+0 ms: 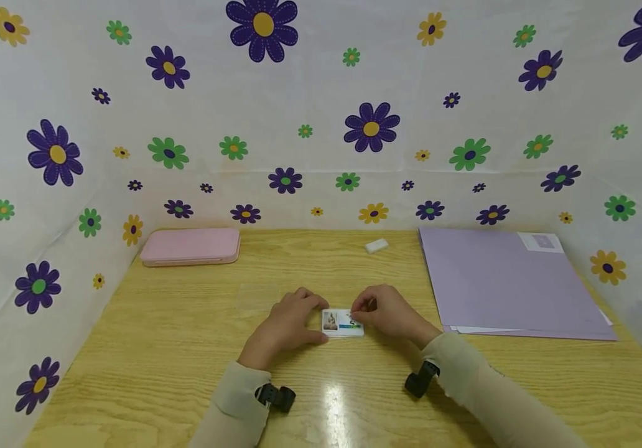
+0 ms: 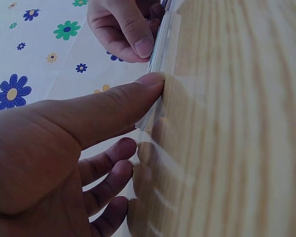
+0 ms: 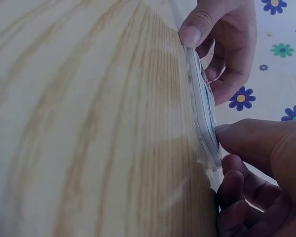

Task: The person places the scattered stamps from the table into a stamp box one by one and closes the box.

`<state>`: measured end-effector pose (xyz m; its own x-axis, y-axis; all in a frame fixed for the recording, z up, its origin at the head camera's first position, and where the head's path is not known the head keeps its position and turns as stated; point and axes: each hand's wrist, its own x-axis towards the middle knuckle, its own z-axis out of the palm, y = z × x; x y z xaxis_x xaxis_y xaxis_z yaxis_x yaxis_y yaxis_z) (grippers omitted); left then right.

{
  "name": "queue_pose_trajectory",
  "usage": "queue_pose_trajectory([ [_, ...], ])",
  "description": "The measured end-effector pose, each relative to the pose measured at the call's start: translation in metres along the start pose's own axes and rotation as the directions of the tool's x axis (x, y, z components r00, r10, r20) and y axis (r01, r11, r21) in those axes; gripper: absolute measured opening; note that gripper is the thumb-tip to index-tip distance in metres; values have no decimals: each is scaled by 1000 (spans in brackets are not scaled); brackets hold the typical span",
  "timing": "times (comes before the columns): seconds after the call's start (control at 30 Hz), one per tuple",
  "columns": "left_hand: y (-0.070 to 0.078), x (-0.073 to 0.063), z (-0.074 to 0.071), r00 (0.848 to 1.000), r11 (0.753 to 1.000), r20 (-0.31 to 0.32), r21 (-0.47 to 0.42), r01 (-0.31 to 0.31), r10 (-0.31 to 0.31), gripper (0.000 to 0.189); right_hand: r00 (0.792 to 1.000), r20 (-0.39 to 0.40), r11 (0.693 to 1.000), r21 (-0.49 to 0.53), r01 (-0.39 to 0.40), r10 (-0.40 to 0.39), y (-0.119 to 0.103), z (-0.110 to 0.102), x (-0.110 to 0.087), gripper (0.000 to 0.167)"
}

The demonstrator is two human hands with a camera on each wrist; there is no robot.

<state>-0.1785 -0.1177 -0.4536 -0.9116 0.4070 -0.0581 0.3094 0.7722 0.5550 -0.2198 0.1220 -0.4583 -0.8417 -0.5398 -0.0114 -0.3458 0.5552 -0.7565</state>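
Note:
A small flat white card stack [image 1: 343, 332], with a photo of a figure and a blue-green stripe printed on top, lies on the wooden table. Its layered edge [image 3: 203, 108] shows in the right wrist view, with clear plastic along the underside. My left hand [image 1: 292, 322] grips its left end, thumb at the near edge and index finger at the far edge. The other left fingers are loosely bent. At the far right corner, my right hand [image 1: 389, 311] pinches the top card between thumb and index finger, covering part of the print.
A faint clear plastic sheet [image 1: 256, 297] lies behind my left hand. Farther back are a pink case [image 1: 191, 246] at the left and a white eraser-like block [image 1: 376, 246]. A purple folder [image 1: 506, 280] with papers in it takes up the right side. Flower-patterned cloth [image 1: 321, 87] walls the table.

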Motion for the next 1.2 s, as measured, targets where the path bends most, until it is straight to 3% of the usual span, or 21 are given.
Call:
queue_pose_trajectory([
  [0.4,-3,1,-2,1000,1000,1,10,8,-8,59,999,46,995,94,-16,12,3,-5,1,6],
  [0.87,-2,0,0,1000,1000,3,8,-7,7,58,998,48,984,170,-45,37,-1,-8,-6,12],
  [1.2,-1,-4,-5,1000,997,3,-71,10,-10,56,999,19,980,190,-52,49,-14,-6,2,17],
])
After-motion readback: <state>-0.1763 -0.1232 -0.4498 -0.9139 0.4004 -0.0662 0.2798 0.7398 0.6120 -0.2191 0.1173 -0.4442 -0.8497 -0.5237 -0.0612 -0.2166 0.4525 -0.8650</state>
